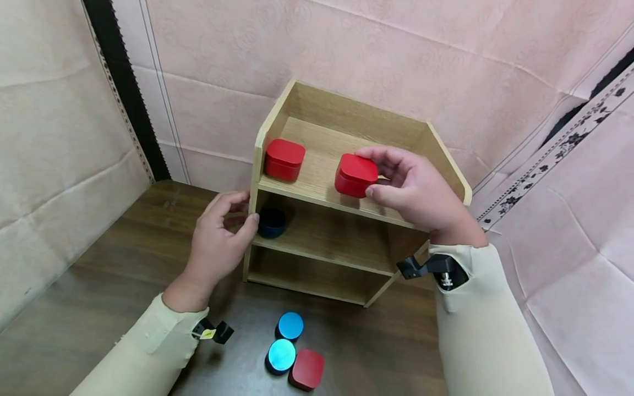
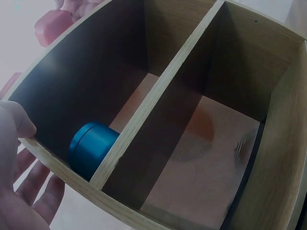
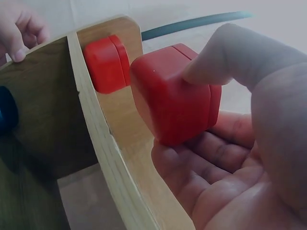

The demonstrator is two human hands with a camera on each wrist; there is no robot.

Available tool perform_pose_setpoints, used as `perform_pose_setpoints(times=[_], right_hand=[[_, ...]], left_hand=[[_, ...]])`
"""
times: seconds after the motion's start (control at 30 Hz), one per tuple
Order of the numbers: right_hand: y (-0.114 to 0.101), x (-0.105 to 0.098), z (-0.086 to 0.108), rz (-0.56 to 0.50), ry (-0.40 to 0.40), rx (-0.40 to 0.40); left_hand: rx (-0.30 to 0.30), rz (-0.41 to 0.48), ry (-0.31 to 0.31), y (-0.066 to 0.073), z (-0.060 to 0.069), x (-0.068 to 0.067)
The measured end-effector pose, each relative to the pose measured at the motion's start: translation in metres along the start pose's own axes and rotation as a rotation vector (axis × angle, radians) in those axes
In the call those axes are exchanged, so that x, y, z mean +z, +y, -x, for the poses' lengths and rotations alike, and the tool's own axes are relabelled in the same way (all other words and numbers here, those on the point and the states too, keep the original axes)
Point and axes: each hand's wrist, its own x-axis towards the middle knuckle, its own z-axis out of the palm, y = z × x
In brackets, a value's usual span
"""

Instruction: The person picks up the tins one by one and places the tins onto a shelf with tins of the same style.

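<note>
My right hand (image 1: 413, 184) holds a red rounded-square tin (image 1: 356, 175) by its side, thumb against one face and fingers on another, over the top board of a small wooden shelf (image 1: 327, 196). Another red tin (image 1: 285, 159) sits at the left end of that board. At the shelf's left side panel, my left hand (image 1: 218, 236) grips the edge between thumb and fingers. Beside it, on the middle level, stands a round blue tin (image 2: 93, 146), dark in the head view. The right wrist view shows the held tin's lid seam, with the lid on.
On the dark wooden table (image 1: 386, 341) in front of the shelf stand a blue round tin (image 1: 289, 326), a second blue round tin (image 1: 281, 356) and a red tin (image 1: 307, 369), close together. Pale cloth walls (image 1: 213, 110) surround the shelf at the back and sides.
</note>
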Motion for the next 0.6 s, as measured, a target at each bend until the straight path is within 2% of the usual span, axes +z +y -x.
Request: perform_pose_setpoints(times=[0.27, 0.6], right_hand=[[0.0, 0.004, -0.013, -0.036, -0.016, 0.035], [0.008, 0.008, -0.021, -0.021, -0.041, 0.056]], left_hand=[[-0.008, -0.009, -0.001, 0.001, 0.001, -0.002], [-0.007, -0.001, -0.017, 0.001, 0.001, -0.002]])
